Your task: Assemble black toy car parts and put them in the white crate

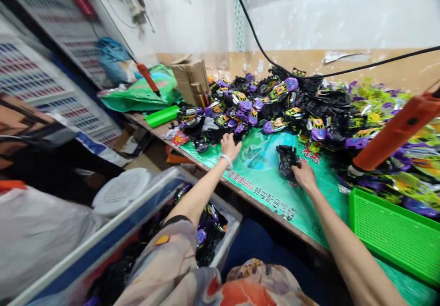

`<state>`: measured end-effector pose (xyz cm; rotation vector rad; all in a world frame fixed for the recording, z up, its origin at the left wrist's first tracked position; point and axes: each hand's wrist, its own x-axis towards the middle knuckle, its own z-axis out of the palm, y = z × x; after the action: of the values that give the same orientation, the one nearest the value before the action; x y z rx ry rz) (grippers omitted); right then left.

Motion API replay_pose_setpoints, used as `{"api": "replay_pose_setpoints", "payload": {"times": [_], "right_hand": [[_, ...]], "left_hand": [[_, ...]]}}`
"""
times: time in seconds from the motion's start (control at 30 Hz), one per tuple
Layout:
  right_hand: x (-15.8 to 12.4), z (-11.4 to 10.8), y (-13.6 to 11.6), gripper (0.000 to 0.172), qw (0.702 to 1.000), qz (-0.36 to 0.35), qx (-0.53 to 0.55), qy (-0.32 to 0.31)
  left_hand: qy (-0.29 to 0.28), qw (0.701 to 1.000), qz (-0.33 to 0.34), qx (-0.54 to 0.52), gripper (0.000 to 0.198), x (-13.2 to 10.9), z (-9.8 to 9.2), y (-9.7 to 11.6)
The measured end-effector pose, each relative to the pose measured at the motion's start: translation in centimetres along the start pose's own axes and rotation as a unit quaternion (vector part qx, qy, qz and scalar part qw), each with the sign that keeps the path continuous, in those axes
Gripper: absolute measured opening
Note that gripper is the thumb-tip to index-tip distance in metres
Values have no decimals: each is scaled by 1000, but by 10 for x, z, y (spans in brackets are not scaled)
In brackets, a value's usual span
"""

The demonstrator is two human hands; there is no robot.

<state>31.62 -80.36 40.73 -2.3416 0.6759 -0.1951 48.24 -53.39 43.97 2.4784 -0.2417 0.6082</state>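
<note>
A big heap of purple, black and yellow toy car parts covers the back of a green printed table cover. My left hand reaches into the near edge of the heap, its fingers curled on a part I cannot make out. My right hand rests on the cover with its fingers closed on a black toy car chassis, which lies apart from the heap.
An orange hanging tool dangles at right above a green mesh tray. A bin holding more toy parts stands below the table's left edge. A white fan, cardboard boxes, a green bag and cables lie around.
</note>
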Motion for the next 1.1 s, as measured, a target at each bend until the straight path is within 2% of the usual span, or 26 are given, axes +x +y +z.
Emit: {"api": "replay_pose_setpoints", "payload": {"times": [0.13, 0.2, 0.3, 0.4, 0.53, 0.6, 0.67, 0.73, 0.8, 0.87, 1.0, 1.1], "right_hand": [[-20, 14, 14, 32, 993, -80, -84, 17], [-24, 17, 17, 33, 987, -109, -112, 28], [-24, 16, 18, 33, 986, -117, -117, 18], [-23, 12, 16, 33, 987, -112, -112, 19], [-24, 10, 14, 31, 989, -113, -93, 17], [-24, 9, 14, 32, 990, -116, -77, 16], [-23, 8, 15, 33, 991, -116, -58, 21], [-20, 8, 17, 35, 993, -109, -40, 29], [-17, 7, 20, 36, 994, -97, -14, 39], [-14, 6, 22, 37, 995, -90, 15, 48], [-12, 3, 25, 39, 992, -76, 72, 70], [-15, 4, 23, 40, 985, -71, 122, 97]], "left_hand": [[-7, 999, -21, 44, 72, 16, 20, 5], [4, 998, -31, 53, 73, 22, 27, 8], [17, 996, -39, 76, 71, 33, 30, 15], [10, 993, -30, 112, 59, 47, 28, 24], [-41, 991, 6, 129, 34, 52, 19, 37], [-57, 994, 11, 93, 29, 46, 14, 42], [-62, 998, -27, -19, 21, 33, 8, 45], [-84, 971, -104, -197, 13, 17, 4, 47], [-121, 917, -174, -338, 15, 1, 3, 48], [-151, 878, -213, -401, 18, -15, 1, 49], [-177, 823, -248, -480, 17, -44, -4, 50], [-188, 746, -273, -578, 20, -62, -10, 49]]}}
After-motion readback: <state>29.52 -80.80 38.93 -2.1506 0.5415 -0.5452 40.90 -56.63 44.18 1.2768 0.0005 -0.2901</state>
